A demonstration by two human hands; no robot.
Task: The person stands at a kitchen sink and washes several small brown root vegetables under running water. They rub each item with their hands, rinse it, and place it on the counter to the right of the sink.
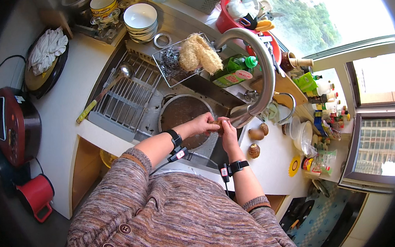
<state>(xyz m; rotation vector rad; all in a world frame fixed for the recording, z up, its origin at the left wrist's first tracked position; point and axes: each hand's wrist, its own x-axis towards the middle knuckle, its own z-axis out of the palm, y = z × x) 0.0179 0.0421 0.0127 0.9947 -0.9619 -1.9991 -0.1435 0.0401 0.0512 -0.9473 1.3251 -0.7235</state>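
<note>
Over the sink, my left hand (202,123) and my right hand (228,131) meet around a brown taro root (217,125), each with its fingers on it. Beneath them a large round basin (180,119) of murky brown water stands in the sink. On the white counter to the right lie several more taro-like roots (254,151). The curved metal faucet (267,65) arches above and to the right of my hands. Whether a small tool is in my fingers cannot be told.
A dish rack (124,97) with a ladle (104,92) spans the sink's left side. Behind the basin are a wire basket with a loofah (198,53) and a green detergent bottle (233,70). Stacked bowls (140,23) stand at the back left, a red rice cooker (14,124) far left.
</note>
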